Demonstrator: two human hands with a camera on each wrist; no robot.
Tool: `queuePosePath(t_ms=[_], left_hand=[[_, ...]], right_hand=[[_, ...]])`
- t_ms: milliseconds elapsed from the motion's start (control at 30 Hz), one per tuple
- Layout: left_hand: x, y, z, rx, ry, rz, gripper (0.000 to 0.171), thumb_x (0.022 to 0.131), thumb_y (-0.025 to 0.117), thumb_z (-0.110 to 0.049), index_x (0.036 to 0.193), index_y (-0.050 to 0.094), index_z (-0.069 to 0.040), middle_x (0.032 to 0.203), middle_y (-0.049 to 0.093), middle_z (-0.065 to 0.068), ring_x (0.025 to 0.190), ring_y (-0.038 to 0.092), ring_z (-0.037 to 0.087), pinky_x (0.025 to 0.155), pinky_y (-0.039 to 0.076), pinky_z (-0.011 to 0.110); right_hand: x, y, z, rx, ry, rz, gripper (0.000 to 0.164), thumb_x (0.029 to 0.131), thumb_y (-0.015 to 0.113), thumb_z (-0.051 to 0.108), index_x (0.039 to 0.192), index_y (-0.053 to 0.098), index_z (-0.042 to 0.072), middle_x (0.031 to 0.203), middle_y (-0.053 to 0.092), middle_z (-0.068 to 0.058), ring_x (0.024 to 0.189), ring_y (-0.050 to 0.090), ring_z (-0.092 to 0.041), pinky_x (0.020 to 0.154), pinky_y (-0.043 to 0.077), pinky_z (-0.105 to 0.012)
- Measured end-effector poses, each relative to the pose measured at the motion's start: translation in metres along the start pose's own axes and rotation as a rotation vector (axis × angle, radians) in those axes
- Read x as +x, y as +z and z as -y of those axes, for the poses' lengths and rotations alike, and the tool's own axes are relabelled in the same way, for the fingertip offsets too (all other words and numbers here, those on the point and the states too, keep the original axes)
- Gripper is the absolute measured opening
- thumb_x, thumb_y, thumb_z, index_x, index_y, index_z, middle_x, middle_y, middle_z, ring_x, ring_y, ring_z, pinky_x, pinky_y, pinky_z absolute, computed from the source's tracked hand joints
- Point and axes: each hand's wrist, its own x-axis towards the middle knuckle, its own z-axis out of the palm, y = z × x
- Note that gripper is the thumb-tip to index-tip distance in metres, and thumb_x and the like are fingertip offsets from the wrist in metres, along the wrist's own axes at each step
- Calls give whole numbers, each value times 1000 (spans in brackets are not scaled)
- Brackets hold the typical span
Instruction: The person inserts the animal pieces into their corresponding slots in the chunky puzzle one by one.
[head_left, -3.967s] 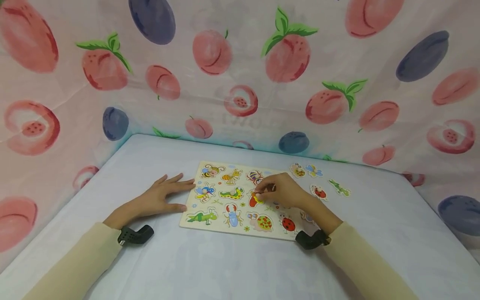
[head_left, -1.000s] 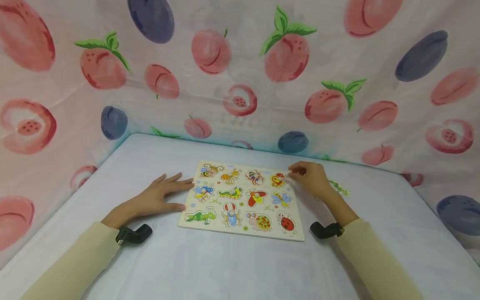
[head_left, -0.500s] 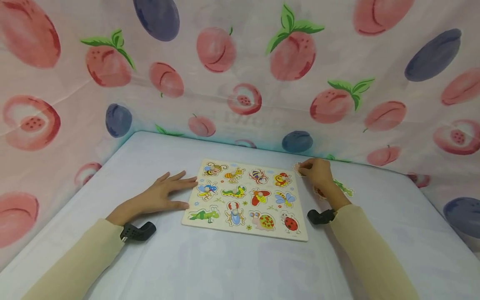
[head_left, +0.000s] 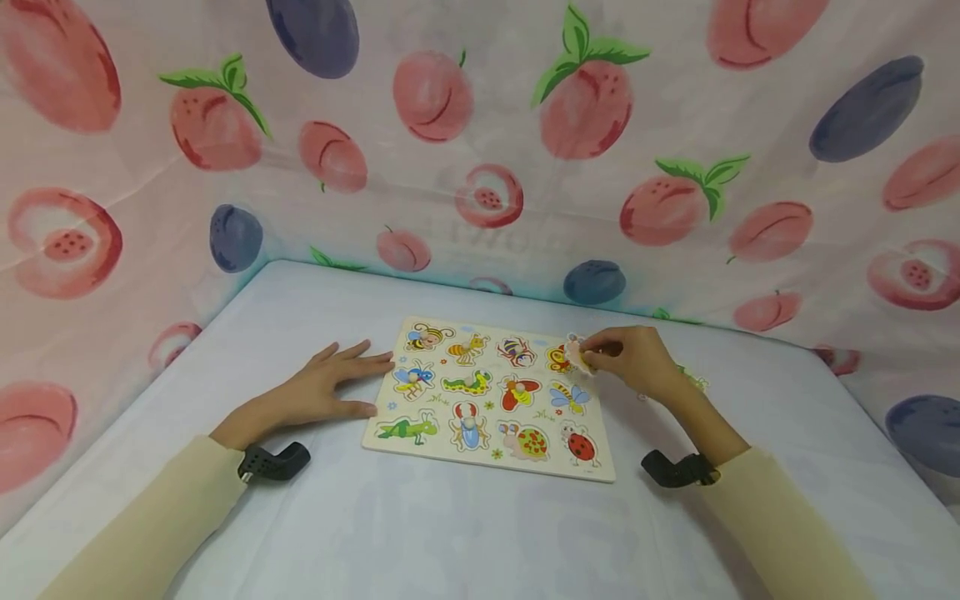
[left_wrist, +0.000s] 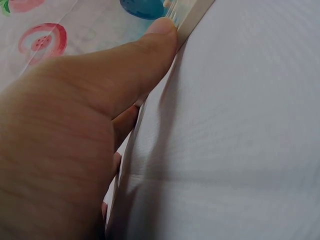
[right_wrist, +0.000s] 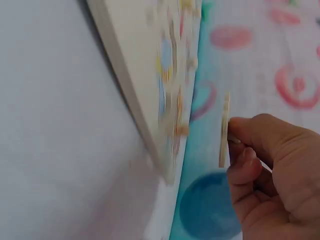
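A wooden puzzle board with insect pictures lies on the table, pieces with small knobs sitting in several of its places. My left hand rests at the board's left edge, fingers spread and nearly straight; in the left wrist view the thumb touches the board's side. Between thumb and fingers, my right hand pinches a snail puzzle piece above the board's upper right corner, partly covering the butterfly piece. The right wrist view shows the held piece edge-on, off the board.
A green grasshopper piece lies right of the board, partly behind my right hand. Another loose piece is almost wholly hidden there. Fruit-printed cloth walls the table's back and left side.
My right hand placed a butterfly piece at the board's upper right, moved right to the loose pieces, took the snail piece and carried it left over the board. My left hand stays put.
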Motion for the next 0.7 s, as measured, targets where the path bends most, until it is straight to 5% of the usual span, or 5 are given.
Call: queuePosePath(t_ms=[333, 700], left_hand=[[0, 0, 1, -4, 22, -5, 70, 83, 70, -48, 143, 47, -21, 151, 37, -5, 144, 12, 31, 113, -2, 54], [0, 2, 3, -5, 19, -13, 70, 82, 69, -50, 143, 48, -21, 150, 37, -5, 144, 12, 31, 113, -2, 54]], right_hand=[[-39, 28, 54, 144, -211, 220, 12, 81, 77, 14, 92, 76, 18, 85, 68, 10, 65, 55, -8, 56, 50, -22], [-48, 52, 72, 115, -227, 320, 14, 81, 77, 10, 90, 75, 21, 80, 65, 16, 63, 51, -6, 54, 47, -21]])
